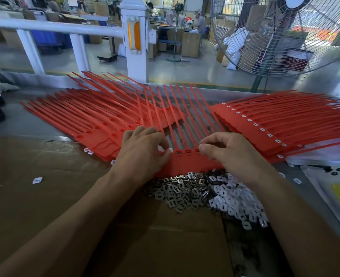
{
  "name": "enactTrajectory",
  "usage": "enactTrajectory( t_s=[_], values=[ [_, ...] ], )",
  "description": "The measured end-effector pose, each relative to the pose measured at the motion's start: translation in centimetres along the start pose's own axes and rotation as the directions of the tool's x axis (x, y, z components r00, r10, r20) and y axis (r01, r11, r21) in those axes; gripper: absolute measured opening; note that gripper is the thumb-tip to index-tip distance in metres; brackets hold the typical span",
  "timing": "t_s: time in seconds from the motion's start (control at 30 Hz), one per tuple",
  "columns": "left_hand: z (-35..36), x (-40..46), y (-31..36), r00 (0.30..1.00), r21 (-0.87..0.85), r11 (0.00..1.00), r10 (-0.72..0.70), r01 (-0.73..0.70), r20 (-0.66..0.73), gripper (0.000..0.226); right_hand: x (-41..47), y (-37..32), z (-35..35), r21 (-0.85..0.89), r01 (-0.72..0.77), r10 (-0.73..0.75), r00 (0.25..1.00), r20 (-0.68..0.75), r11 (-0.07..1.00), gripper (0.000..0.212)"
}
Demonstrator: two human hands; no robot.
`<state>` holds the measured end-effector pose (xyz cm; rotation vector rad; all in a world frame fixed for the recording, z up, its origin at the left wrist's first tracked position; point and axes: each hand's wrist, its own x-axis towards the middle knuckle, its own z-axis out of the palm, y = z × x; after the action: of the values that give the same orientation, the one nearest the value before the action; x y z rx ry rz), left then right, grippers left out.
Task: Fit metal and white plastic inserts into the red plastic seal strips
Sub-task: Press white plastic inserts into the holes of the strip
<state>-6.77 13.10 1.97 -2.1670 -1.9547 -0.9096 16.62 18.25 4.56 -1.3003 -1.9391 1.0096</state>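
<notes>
Seal strip [193, 162]: red, on cardboard just behind the insert heap [205, 192].
Left hand [143, 148]: pinches a white insert [169, 150] at the strip's sockets.
Right hand [223, 150]: fingers curled, gripping the strip's right end.

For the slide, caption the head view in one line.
Left hand pinches a white insert at the red seal strip steadied by right hand, above piled metal inserts.

A factory floor: beyond the white railing [53, 29] lie a polished concrete floor, stacked cardboard boxes [191, 44] and a worker at a bench; right of the railing stands 1 large industrial fan [285, 33].
</notes>
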Motion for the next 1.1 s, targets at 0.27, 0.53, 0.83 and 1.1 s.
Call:
enactTrajectory(
  t_s=[0.27,0.53,0.83,1.1],
  values=[
    [0.4,0.3,-0.3,0.998,0.028,0.998,-0.058,0.057,0.031,0.017,-0.3,-0.4,-0.2,-0.097,-0.013,0.019,0.998,0.064,0.995,0.012],
    [-0.2,-0.3,-0.3,0.997,0.036,0.999,-0.032,0.030,0.072,0.017,-0.1,0.2,-0.9,-0.155,-0.011,0.023,0.997,0.079,0.988,0.013],
    [-0.8,-0.7,0.0,0.989,0.077,0.997,-0.003,-0.009,0.148,0.025,0.1,0.7,-2.0,-0.186,0.049,-0.014,0.983,0.184,0.981,0.008],
    [-0.9,-0.7,0.5,0.979,0.103,0.995,-0.010,-0.011,0.202,0.029,0.0,0.3,-3.5,-0.199,0.121,-0.033,0.918,0.396,0.972,0.014]
  ],
)
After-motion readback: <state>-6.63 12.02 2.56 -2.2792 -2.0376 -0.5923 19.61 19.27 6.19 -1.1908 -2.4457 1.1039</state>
